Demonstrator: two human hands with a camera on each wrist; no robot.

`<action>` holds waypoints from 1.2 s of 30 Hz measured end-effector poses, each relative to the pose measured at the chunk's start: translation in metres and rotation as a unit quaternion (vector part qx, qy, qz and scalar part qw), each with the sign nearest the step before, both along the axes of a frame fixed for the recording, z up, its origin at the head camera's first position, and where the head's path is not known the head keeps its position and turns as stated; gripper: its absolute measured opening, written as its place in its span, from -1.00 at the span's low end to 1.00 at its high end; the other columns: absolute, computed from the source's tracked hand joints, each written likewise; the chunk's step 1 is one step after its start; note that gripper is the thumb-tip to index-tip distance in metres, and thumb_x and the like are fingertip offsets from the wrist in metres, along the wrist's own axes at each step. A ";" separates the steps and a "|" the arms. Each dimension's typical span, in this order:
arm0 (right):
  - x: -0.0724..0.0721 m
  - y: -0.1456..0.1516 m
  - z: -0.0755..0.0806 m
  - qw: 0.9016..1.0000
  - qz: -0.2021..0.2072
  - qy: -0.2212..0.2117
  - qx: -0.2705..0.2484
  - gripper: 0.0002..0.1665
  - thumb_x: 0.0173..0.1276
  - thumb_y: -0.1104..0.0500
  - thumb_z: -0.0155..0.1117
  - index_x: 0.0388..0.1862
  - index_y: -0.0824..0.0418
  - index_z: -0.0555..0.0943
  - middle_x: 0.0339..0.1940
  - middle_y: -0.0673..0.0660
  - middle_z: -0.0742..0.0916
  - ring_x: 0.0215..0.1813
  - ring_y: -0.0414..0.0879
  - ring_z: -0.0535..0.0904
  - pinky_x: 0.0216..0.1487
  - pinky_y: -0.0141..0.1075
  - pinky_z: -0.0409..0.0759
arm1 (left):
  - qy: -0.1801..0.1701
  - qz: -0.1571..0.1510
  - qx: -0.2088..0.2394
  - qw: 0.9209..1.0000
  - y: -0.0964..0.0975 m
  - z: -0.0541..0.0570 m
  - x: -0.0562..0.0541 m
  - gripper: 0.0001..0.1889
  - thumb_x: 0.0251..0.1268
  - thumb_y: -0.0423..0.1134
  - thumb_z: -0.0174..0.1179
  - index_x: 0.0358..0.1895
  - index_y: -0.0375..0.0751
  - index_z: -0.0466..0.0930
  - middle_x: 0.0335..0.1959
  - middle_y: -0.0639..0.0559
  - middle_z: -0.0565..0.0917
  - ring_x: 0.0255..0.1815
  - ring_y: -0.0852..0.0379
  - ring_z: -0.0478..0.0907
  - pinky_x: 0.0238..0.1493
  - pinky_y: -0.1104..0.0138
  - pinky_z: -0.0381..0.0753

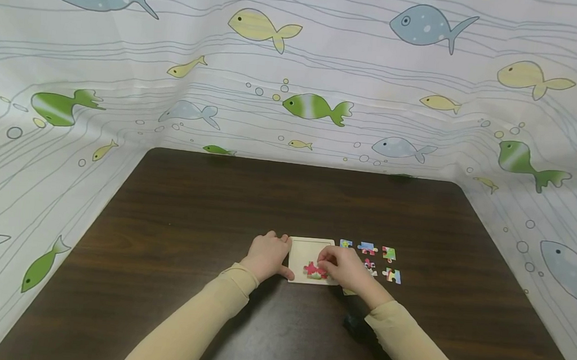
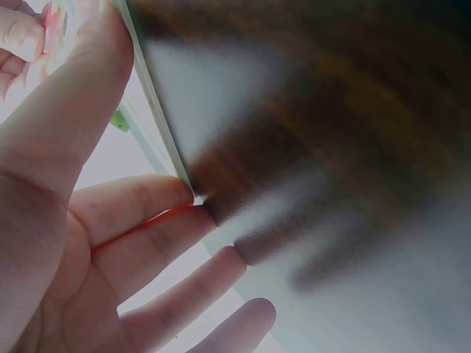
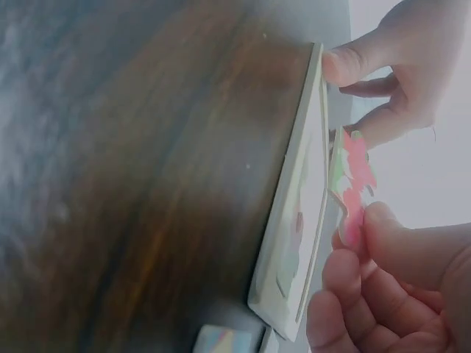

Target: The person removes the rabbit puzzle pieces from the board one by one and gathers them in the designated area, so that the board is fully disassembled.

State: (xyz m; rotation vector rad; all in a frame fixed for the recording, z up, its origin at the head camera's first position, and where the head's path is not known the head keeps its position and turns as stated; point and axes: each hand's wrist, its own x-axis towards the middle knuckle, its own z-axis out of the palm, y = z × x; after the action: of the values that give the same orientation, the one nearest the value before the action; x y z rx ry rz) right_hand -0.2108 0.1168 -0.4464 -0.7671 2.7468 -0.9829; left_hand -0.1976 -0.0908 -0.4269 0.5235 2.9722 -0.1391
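A shallow pale wooden puzzle tray (image 1: 303,248) lies flat on the table. My left hand (image 1: 267,256) steadies its left side, the thumb at the near corner and the fairly straight fingers along the edge. Between thumb and fingers, my right hand (image 1: 345,269) pinches a pink and green puzzle piece (image 3: 352,180). In the right wrist view that piece is tilted, held just over the tray. A faint green and reddish patch shows inside the tray there, too blurred to identify. The left wrist view shows the left fingertips (image 2: 184,193) touching the tray's rim.
Several loose puzzle pieces, among them a blue and pink one (image 1: 367,247), a green and pink one (image 1: 388,253) and a yellowish one (image 1: 393,275), lie right of the tray. A black object (image 1: 355,325) is beside the right sleeve. Fish-print curtain (image 1: 252,126) surrounds the dark table (image 1: 206,196).
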 end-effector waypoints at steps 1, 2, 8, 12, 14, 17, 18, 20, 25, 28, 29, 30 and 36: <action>0.000 0.001 0.000 1.000 -0.001 0.002 0.000 -0.92 0.23 0.24 0.34 -0.44 0.13 0.62 -0.57 -0.10 0.60 -0.50 -0.25 0.40 -0.43 -0.40 0.43 | 0.000 0.000 -0.001 1.000 0.000 0.000 0.000 -0.02 -0.27 0.41 0.31 0.29 -0.12 0.44 0.26 0.03 0.51 0.12 0.00 0.48 -0.16 0.17 0.61; 0.000 0.002 0.001 1.000 -0.003 0.001 0.000 -0.92 0.23 0.24 0.35 -0.43 0.13 0.62 -0.57 -0.10 0.60 -0.50 -0.24 0.41 -0.43 -0.39 0.43 | 0.001 -0.001 -0.002 1.000 0.000 0.000 0.001 -0.01 -0.27 0.41 0.30 0.29 -0.12 0.44 0.26 0.03 0.51 0.12 0.00 0.48 -0.17 0.17 0.61; 0.000 0.010 0.003 1.000 -0.021 -0.016 0.007 -0.94 0.21 0.23 0.36 -0.42 0.13 0.63 -0.55 -0.10 0.61 -0.48 -0.23 0.43 -0.41 -0.38 0.45 | 0.000 -0.002 -0.008 1.000 -0.001 0.000 0.002 -0.01 -0.28 0.42 0.28 0.31 -0.10 0.43 0.27 0.04 0.50 0.13 0.00 0.48 -0.21 0.19 0.63; 0.000 0.018 0.005 0.999 -0.029 -0.021 0.006 -0.94 0.20 0.21 0.37 -0.41 0.12 0.63 -0.54 -0.10 0.61 -0.48 -0.21 0.44 -0.39 -0.37 0.48 | 0.000 -0.001 -0.011 1.000 -0.001 -0.001 0.002 0.00 -0.28 0.43 0.27 0.31 -0.09 0.42 0.28 0.05 0.49 0.15 0.00 0.47 -0.20 0.19 0.63; 0.001 0.023 0.005 0.999 -0.033 -0.022 0.006 -0.94 0.20 0.22 0.38 -0.41 0.12 0.63 -0.54 -0.10 0.61 -0.48 -0.21 0.44 -0.39 -0.37 0.49 | 0.001 -0.004 -0.012 1.000 0.000 -0.001 0.001 0.00 -0.28 0.43 0.26 0.32 -0.09 0.42 0.28 0.05 0.50 0.15 0.00 0.47 -0.20 0.20 0.63; 0.002 0.030 0.005 0.999 -0.036 -0.016 0.011 -0.93 0.19 0.22 0.38 -0.42 0.12 0.63 -0.56 -0.10 0.61 -0.50 -0.22 0.43 -0.41 -0.37 0.48 | 0.004 -0.007 -0.012 1.000 0.000 -0.002 0.001 0.00 -0.29 0.43 0.26 0.31 -0.09 0.42 0.27 0.05 0.50 0.15 0.00 0.48 -0.20 0.20 0.63; 0.002 0.033 0.004 0.999 -0.037 -0.013 0.013 -0.93 0.19 0.22 0.39 -0.43 0.12 0.63 -0.57 -0.10 0.61 -0.53 -0.23 0.43 -0.42 -0.37 0.47 | 0.005 -0.007 -0.011 1.000 0.000 -0.002 0.001 0.00 -0.29 0.43 0.26 0.31 -0.09 0.42 0.27 0.05 0.50 0.14 0.00 0.48 -0.21 0.20 0.63; 0.001 0.039 0.004 0.999 -0.039 -0.007 0.017 -0.93 0.19 0.21 0.39 -0.43 0.13 0.63 -0.58 -0.10 0.61 -0.54 -0.24 0.43 -0.43 -0.37 0.47 | 0.003 -0.006 -0.011 1.000 0.000 -0.002 0.001 0.00 -0.30 0.43 0.26 0.31 -0.09 0.43 0.27 0.05 0.50 0.14 0.00 0.48 -0.20 0.20 0.63; 0.001 0.052 0.004 0.998 -0.055 -0.002 0.026 -0.94 0.18 0.22 0.39 -0.41 0.15 0.65 -0.55 -0.08 0.63 -0.50 -0.24 0.45 -0.40 -0.36 0.47 | 0.001 -0.005 -0.008 1.000 -0.001 -0.001 0.001 0.01 -0.30 0.43 0.26 0.31 -0.10 0.42 0.28 0.04 0.50 0.14 -0.01 0.48 -0.21 0.19 0.63; 0.002 0.059 0.005 0.998 -0.062 -0.006 0.031 -0.94 0.18 0.23 0.39 -0.40 0.16 0.65 -0.54 -0.07 0.63 -0.49 -0.22 0.46 -0.40 -0.34 0.48 | -0.001 -0.004 -0.008 1.000 -0.001 -0.001 0.001 0.01 -0.29 0.43 0.26 0.32 -0.09 0.41 0.28 0.04 0.49 0.15 -0.01 0.47 -0.23 0.19 0.63; 0.002 0.061 0.006 0.997 -0.063 -0.008 0.033 -0.94 0.18 0.23 0.39 -0.40 0.16 0.65 -0.53 -0.08 0.63 -0.49 -0.22 0.46 -0.40 -0.34 0.48 | -0.003 -0.003 -0.009 1.000 -0.002 -0.001 0.001 0.01 -0.28 0.43 0.25 0.33 -0.08 0.41 0.29 0.05 0.49 0.16 -0.01 0.47 -0.24 0.19 0.63; 0.003 0.063 0.006 0.997 -0.064 -0.011 0.034 -0.94 0.19 0.23 0.38 -0.39 0.16 0.65 -0.53 -0.08 0.62 -0.49 -0.21 0.46 -0.41 -0.34 0.47 | -0.004 -0.003 -0.010 1.000 -0.002 -0.001 0.001 0.01 -0.28 0.43 0.25 0.33 -0.08 0.40 0.29 0.05 0.48 0.16 -0.01 0.46 -0.24 0.19 0.63; 0.006 0.076 0.004 0.997 -0.068 -0.019 0.035 -0.96 0.21 0.23 0.36 -0.37 0.16 0.65 -0.52 -0.07 0.62 -0.49 -0.19 0.44 -0.42 -0.33 0.46 | 0.000 -0.009 -0.014 1.000 -0.001 -0.002 0.000 0.00 -0.27 0.44 0.23 0.33 -0.08 0.40 0.28 0.05 0.49 0.16 -0.01 0.47 -0.22 0.19 0.63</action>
State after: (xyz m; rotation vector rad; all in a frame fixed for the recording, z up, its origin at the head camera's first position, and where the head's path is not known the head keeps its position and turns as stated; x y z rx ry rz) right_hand -0.2045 0.1928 -0.4424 -0.5499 2.8144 -0.9097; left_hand -0.1972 -0.0918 -0.4289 0.5458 2.9613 -0.1832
